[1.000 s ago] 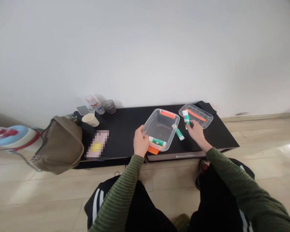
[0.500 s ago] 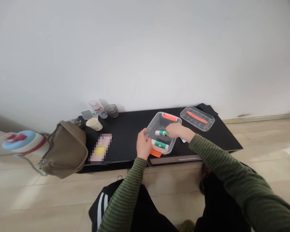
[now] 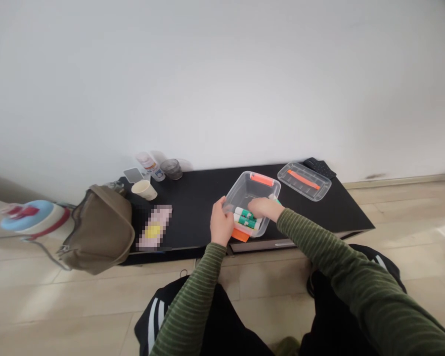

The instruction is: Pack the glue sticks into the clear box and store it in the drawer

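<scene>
A clear plastic box (image 3: 239,190) with orange latches stands open on the black low cabinet. My left hand (image 3: 221,225) grips its left wall, thumb over the rim. Inside, two white-and-green glue sticks lie side by side at the near end: a front glue stick (image 3: 241,221) and a rear glue stick (image 3: 244,213). My right hand (image 3: 264,207) reaches down into the box, fingers closed on the right end of the rear glue stick; the fingertips are partly hidden. A bit of green shows beyond my right wrist, mostly covered.
The box's clear lid (image 3: 319,190) with an orange strip lies at the right, beside a dark object (image 3: 321,168). On the left are a paper cup (image 3: 144,190), a dark glass (image 3: 171,169), a spray bottle (image 3: 151,166), a brown bag (image 3: 100,227) and a blue-lidded flask (image 3: 33,217).
My right hand has lowered the glue stick toward me, down beside the other one in the box. My left hand stays on the box wall.
</scene>
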`<action>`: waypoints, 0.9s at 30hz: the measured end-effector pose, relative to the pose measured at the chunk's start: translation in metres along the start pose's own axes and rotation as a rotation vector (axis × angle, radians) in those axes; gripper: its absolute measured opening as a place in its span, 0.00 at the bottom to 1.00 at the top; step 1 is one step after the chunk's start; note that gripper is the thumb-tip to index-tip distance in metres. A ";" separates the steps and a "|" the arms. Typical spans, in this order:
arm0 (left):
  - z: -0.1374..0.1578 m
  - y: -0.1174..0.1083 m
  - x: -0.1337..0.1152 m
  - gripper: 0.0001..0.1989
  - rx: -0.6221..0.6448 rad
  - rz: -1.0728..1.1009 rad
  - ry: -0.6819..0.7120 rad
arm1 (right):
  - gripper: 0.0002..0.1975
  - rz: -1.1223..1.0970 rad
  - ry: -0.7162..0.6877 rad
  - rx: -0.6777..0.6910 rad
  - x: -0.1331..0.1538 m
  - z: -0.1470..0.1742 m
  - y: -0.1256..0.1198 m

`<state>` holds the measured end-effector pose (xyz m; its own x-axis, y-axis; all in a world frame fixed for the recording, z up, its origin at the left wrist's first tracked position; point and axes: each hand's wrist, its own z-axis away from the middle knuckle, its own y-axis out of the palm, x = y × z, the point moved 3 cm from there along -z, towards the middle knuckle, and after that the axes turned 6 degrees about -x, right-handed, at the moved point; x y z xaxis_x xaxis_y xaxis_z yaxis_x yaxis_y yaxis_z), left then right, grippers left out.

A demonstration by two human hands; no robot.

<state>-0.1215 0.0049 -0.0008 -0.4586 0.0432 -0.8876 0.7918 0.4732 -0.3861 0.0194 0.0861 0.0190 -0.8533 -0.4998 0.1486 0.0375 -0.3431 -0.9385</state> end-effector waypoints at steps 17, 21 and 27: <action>-0.003 0.003 0.007 0.31 0.022 0.069 -0.057 | 0.17 -0.371 0.330 -0.865 -0.129 0.085 -0.022; -0.002 0.002 0.002 0.30 0.024 0.073 -0.069 | 0.13 -0.394 0.439 -0.584 -0.151 0.085 0.024; -0.001 0.000 -0.004 0.30 0.030 0.077 -0.090 | 0.18 -0.308 0.451 -0.420 -0.136 0.081 0.059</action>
<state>-0.1196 0.0055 0.0025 -0.3591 -0.0017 -0.9333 0.8354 0.4453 -0.3222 0.1798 0.0688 -0.0315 -0.9293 -0.0183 0.3688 -0.3681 -0.0341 -0.9292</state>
